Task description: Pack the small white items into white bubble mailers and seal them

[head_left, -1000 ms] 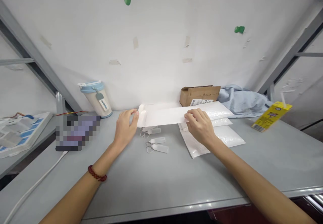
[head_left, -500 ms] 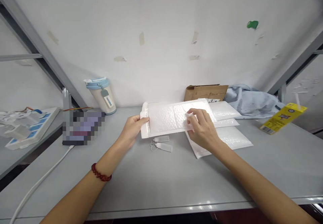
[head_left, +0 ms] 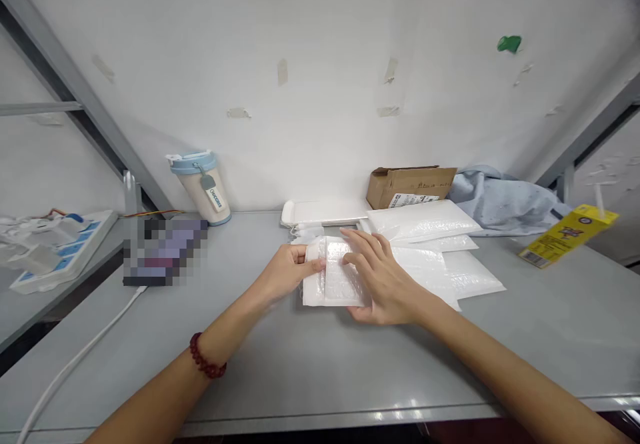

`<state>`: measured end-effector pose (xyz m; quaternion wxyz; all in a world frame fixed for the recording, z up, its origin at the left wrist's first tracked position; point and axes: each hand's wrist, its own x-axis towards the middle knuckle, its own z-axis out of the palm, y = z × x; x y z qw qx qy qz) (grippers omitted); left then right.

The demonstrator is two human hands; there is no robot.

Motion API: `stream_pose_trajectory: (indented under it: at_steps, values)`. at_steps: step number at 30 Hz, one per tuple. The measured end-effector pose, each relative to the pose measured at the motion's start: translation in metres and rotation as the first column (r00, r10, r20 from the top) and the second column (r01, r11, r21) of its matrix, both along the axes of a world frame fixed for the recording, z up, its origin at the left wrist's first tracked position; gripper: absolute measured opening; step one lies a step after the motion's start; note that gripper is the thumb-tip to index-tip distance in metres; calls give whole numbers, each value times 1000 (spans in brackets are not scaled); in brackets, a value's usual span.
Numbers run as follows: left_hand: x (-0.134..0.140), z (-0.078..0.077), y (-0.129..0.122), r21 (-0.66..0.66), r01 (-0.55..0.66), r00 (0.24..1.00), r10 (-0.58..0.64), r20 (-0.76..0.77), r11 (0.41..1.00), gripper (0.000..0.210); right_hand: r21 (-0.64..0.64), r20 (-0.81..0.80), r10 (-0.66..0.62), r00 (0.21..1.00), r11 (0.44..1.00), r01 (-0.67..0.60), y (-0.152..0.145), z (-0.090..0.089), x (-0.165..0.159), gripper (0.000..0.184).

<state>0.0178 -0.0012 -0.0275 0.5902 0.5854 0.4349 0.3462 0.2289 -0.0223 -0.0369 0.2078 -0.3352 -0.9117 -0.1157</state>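
Observation:
A white bubble mailer (head_left: 336, 283) lies low over the desk in front of me, held in both hands. My left hand (head_left: 286, 272) pinches its left end between thumb and fingers. Across its right part rests my right hand (head_left: 387, 281), fingers bent on top and the thumb at the near edge. Just behind the mailer, small clear plastic bottles (head_left: 307, 232) show only in part. More white bubble mailers (head_left: 425, 223) overlap in a pile to the right, and one mailer (head_left: 327, 211) lies flat near the wall.
On the grey desk (head_left: 280, 371), a tumbler (head_left: 203, 191) and a blurred-out phone (head_left: 167, 254) with a white cable stand left. A power strip (head_left: 70, 257) is farther left. Behind the pile are a cardboard box (head_left: 413, 187) and blue cloth (head_left: 500, 197); a yellow drink carton (head_left: 567, 236) stands right.
The mailer in my hands has come down and nearer, and its right end now overlaps the pile. My right hand has turned flatter over it. The mailer lying near the wall has come into sight.

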Motion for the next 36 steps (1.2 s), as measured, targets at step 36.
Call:
stream_pose_trajectory:
  at_steps: [36]
  values:
    - [5,-12,2,233,-102,942,169,-290,967,37,2,-42,49,998,999,-49,-3,0,-6,33]
